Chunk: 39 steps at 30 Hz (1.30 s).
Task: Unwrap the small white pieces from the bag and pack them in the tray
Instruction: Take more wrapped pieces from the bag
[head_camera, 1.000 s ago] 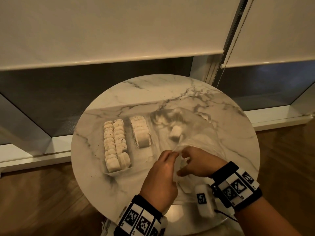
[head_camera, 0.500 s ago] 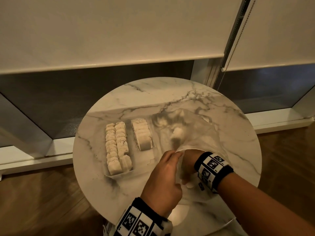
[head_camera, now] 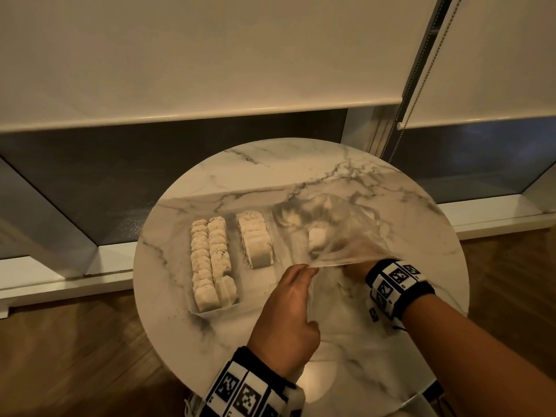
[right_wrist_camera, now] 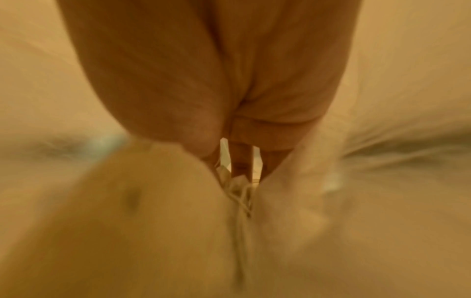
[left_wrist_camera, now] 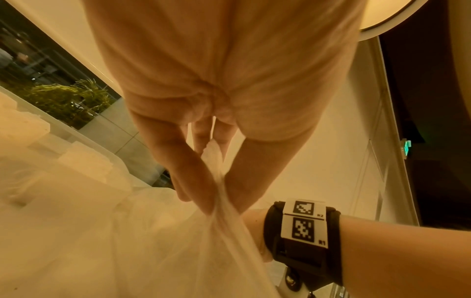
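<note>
1. Your left hand [head_camera: 285,314]: pinches the near rim of the bag [head_camera: 340,236], holding its mouth up, near the table's [head_camera: 301,164] front edge.
2. Your right hand [head_camera: 355,266]: pushed inside the bag past the wrist; fingers veiled by film, so grip cannot be told.
3. White piece [head_camera: 317,236]: lies in the bag just beyond your right hand, toward the table's far edge; your right hand is nearer.
4. Tray [head_camera: 210,311]: toward the table's left edge, rows of pieces [head_camera: 210,260] packed along it front to back.

My wrists: black bands [head_camera: 398,285] carrying white square-code tags, some lettered, perhaps R1 and R2; forearms bare, no sleeves
</note>
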Tool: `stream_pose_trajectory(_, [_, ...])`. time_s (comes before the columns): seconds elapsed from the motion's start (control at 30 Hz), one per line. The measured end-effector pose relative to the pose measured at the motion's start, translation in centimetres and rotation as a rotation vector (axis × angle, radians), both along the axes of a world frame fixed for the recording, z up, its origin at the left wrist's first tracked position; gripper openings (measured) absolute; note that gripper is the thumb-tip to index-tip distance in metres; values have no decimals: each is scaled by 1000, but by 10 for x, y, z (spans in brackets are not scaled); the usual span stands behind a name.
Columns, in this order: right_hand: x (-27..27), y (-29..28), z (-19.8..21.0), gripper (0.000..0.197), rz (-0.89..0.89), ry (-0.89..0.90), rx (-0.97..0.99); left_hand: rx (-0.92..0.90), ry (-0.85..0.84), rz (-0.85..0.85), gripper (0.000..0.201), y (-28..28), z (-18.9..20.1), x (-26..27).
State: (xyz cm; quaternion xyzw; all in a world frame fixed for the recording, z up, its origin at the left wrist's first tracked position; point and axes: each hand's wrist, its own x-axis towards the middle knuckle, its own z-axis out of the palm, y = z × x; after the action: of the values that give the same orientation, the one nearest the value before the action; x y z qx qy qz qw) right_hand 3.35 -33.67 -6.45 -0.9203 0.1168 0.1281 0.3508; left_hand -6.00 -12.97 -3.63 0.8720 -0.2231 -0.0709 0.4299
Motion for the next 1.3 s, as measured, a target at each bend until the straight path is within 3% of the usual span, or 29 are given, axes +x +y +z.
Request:
stream_pose_trajectory(0.23, [-2, 1, 15, 24, -30, -69, 49, 21, 21, 7, 87, -1, -3, 1])
stream_pose_trajectory(0.33, [3, 7, 23, 36, -13, -123, -18, 17, 16, 12, 86, -2, -2, 2])
stream_pose_trajectory(0.4, [10, 11, 21, 57, 38, -69, -139, 20, 12, 22, 86, -3, -1, 3])
stream_pose_trajectory(0.43, [13, 14, 21, 56, 66, -31, -164, 21, 12, 28, 86, -3, -1, 3])
stream_pose_trajectory(0.57, [14, 30, 23, 25, 199, 39, -351, 21, 7, 39, 86, -2, -3, 3])
stream_pose_trajectory(0.63, [14, 36, 18, 18, 231, 110, -391, 21, 8, 41, 87, -1, -4, 3])
stream_pose_trajectory(0.73, [20, 40, 13, 21, 239, 165, -345, 8, 9, 44, 86, 1, -4, 3])
stream_pose_trajectory(0.87, [23, 37, 21, 22, 205, -6, -298, -19, -2, 49, 85, 3, -4, 5])
stream_pose_trajectory(1.03, [14, 30, 11, 15, 70, -40, -198, -31, 13, 63, 85, 3, -8, 6])
stream_pose_trajectory(1.17, [-12, 33, 21, 14, 109, -26, -131, -31, 9, 72, 86, 2, -11, 5])
stream_pose_trajectory(1.27, [-44, 37, 32, 7, 39, -80, -87, -45, -36, 104, 83, 0, -12, 6])
stream_pose_trajectory(1.3, [-54, 38, 34, 16, 8, -93, -23, -54, -49, 115, 82, -1, -13, 7])
